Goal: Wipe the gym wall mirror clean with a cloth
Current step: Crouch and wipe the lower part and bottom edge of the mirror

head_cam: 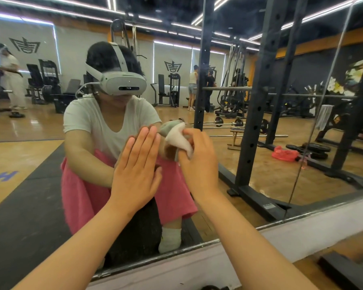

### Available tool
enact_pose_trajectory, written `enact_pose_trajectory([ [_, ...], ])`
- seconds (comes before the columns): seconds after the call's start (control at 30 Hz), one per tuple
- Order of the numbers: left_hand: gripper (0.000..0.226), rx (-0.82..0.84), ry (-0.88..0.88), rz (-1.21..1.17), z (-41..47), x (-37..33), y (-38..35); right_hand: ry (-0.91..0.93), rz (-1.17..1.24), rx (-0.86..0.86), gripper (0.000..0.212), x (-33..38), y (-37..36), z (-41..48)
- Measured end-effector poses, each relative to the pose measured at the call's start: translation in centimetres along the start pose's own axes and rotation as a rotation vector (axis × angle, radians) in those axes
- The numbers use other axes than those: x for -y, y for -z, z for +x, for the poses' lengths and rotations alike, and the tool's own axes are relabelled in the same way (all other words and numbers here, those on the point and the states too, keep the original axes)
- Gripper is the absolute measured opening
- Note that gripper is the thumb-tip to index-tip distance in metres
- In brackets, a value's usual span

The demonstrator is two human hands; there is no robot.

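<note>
Head view: our right hand (199, 164) pinches the cloth (179, 141) against the mirror (50, 153), left hand (136, 174) flat at 9 o'clock; we judge wiping under way, much glass left.

The mirror (40, 164) is a big flat sheet of glass, so a hand can slide over it but not go through. The left hand (138, 170) lies flat on the glass. The right hand (199, 164) holds the cloth (179, 140) against the glass just beside it, so the gap between them is small. Left of the left hand and above both hands the glass is open. Low down, a thin dark edge strip (197, 245) ends the glass (a pale wall (302, 231) sits under it). A dark block (344, 271) lies at the lower right.
</note>
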State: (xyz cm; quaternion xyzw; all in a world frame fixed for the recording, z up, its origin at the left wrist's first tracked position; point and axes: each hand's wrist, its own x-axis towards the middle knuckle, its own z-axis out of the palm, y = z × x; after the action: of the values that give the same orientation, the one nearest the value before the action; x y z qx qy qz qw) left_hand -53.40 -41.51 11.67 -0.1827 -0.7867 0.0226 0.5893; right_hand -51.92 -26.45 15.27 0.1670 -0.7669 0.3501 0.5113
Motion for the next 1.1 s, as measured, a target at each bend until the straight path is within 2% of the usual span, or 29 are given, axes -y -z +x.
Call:
enact_pose_trajectory([
  [0.1, 0.072, 0.000, 0.032, 0.033, 0.3, 0.7, 0.3, 0.031, -0.101, -0.039, 0.036, -1.1, 1.2, 1.0],
  [0.3, 0.069, 0.021, 0.037, 0.070, 0.3, 0.9, 0.4, -0.133, -0.139, -0.174, 0.031, -3.1, 3.2, 3.3],
  [0.6, 0.069, 0.008, 0.041, 0.074, 0.3, 0.9, 0.2, -0.052, -0.145, -0.094, 0.042, -1.1, 0.7, 1.7],
  [0.77, 0.071, -0.008, 0.038, 0.056, 0.1, 1.0, 0.1, 0.115, -0.095, 0.106, 0.046, 0.1, -0.7, -1.3],
  [0.93, 0.070, -0.007, 0.032, 0.051, 0.2, 1.1, 0.2, 0.185, -0.108, 0.198, 0.043, -0.2, -0.6, -1.8],
  [1.03, 0.073, -0.006, 0.037, 0.043, 0.2, 1.1, 0.2, 0.197, -0.112, 0.207, 0.043, -0.5, 0.2, -0.9],
  [1.1, 0.073, -0.010, 0.043, 0.039, 0.2, 1.0, 0.3, 0.168, -0.134, 0.148, 0.039, -0.9, 0.7, 0.0],
])
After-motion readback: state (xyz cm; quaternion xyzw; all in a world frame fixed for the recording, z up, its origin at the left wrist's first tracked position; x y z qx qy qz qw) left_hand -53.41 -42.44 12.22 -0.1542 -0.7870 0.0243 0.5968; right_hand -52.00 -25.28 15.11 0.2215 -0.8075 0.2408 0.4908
